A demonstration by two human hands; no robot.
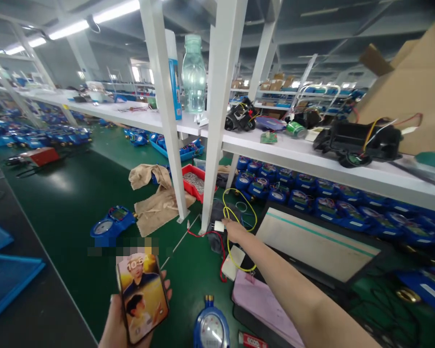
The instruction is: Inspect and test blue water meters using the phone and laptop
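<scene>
Adapter (218,225), head view: one, at the fingertips of the right hand (232,230), arm outstretched. Grip: fingers drawn together at the block's right side, seemingly a pinch; far fingertips hidden. Left hand (114,319): curled round a phone (145,302), lit screen outward, lower left of the pinch and well apart from it.

Handling, by judgement: pinch best set on the flat sides of the body, fingertips well back from the prong end; wrist steady, block level. Red lead (205,234), passing just below-left of the pinch, and yellow cable (247,199), looping above and below it, both liable to snag; a path clear of each advisable. Thin pale line (176,248), perhaps a cord, from beside the phone toward the pinch: best given slack, if a cord. Phone best gripped firmly by its edges, apart from the leads.

Appearance: adapter white, compact, box-shaped; what look like two thin prongs on the side away from the fingers; markings too small to read. Phone dark-rimmed, golden wallpaper with figures, clock digits near the top.

Around the pinch: metal post (214,145), white, foot just left; white box (234,263), below; lilac cloth (255,302), below right; blue meter (212,328), farther below.
</scene>
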